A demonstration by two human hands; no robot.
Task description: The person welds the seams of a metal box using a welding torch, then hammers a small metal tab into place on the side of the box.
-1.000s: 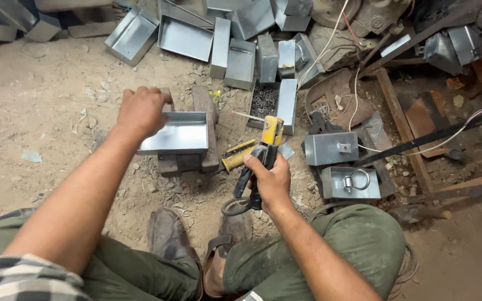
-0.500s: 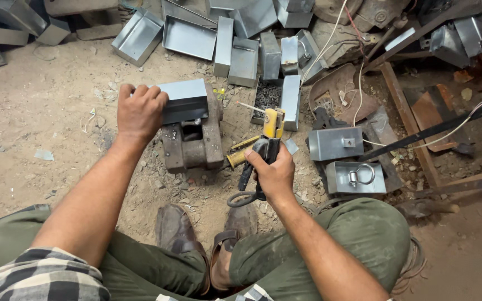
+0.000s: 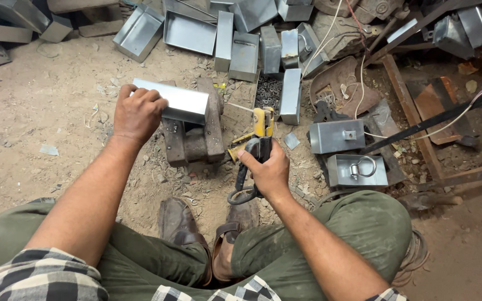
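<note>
Sheet-metal box (image 3: 182,100), grey and folded, lies on its side across the top of the dark iron block (image 3: 193,136) in front of your knees, one long face turned up; your left hand (image 3: 136,111) is clamped over its left end, fingers wrapped on top. Dusty ground (image 3: 46,100) spreads out to the left of it, littered with small scraps. Beyond the block a row of open metal trays (image 3: 188,33) and narrow boxes stands close together, some tilted against each other, well apart from your hands; a pile of small dark metal rings (image 3: 267,92) sits among them just past the block. To the right, two finished grey boxes lie near your right knee: one with a small plate on its face (image 3: 336,135), one with a ring handle (image 3: 358,170), just beside each other. A black cable (image 3: 436,117) and a thin white wire (image 3: 475,100) cross the rusty frames (image 3: 408,111) on that side. Your right hand (image 3: 269,170) is closed around the black grip of a yellow electrode holder (image 3: 260,125), held upright just right of the block; a thin rod (image 3: 238,106) juts from its head towards the box, its tip close to the box's right end, though contact cannot be told. Your worn shoe (image 3: 177,220) rests on the dirt just below the block.
</note>
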